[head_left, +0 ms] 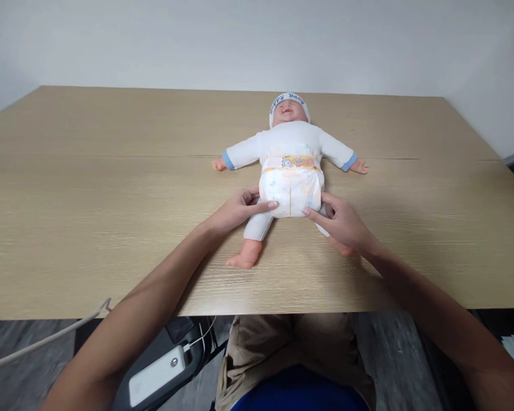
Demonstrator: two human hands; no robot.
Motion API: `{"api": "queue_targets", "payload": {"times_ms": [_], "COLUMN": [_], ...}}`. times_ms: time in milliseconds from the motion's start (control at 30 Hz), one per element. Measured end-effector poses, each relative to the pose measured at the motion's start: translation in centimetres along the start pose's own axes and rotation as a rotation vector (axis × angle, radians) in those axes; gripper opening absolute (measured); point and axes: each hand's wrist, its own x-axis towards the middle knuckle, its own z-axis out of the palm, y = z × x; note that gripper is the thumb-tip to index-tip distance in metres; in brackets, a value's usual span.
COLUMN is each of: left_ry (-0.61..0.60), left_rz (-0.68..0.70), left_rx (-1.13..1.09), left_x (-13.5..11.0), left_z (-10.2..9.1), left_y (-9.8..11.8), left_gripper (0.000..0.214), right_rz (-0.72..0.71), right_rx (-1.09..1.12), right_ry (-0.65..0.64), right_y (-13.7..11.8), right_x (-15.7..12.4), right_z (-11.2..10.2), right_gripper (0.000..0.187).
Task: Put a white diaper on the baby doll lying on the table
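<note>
A baby doll (289,137) in a white suit with blue cuffs and a "Happy Baby" cap lies on its back, arms spread. A white diaper (291,191) with an orange patterned waistband is wrapped around its middle. My left hand (240,210) grips the diaper's lower edge at the left leg opening, thumb on top and fingers mostly hidden behind. At the opposite leg opening, my right hand (340,220) pinches the edge between thumb and curled fingers. The doll's right-side leg is partly covered by that hand.
The doll rests on a wide wooden table (111,200) whose front edge runs just before my lap. Below it, a white power bank (157,374) with a cable lies on a black chair seat (188,374). A pale cable (47,341) crosses at lower left.
</note>
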Motion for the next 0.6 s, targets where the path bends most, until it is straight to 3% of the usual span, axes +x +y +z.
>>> {"api": "queue_targets", "payload": {"times_ms": [300, 600], "left_ry": [-0.036, -0.023], "left_rz": [0.015, 0.029], "left_rx": [-0.006, -0.177], "left_x": [0.26, 0.40], "left_z": [-0.38, -0.02], "left_y": [-0.28, -0.57], "left_gripper": [0.057, 0.053], "right_rz": [-0.021, 0.015], "right_rx": [0.006, -0.002], "right_ry": [-0.015, 0.091], "right_y": [0.11, -0.23], "right_x": [0.10, -0.50], "right_z": [-0.13, 0.44], "right_gripper": [0.040, 0.038]}}
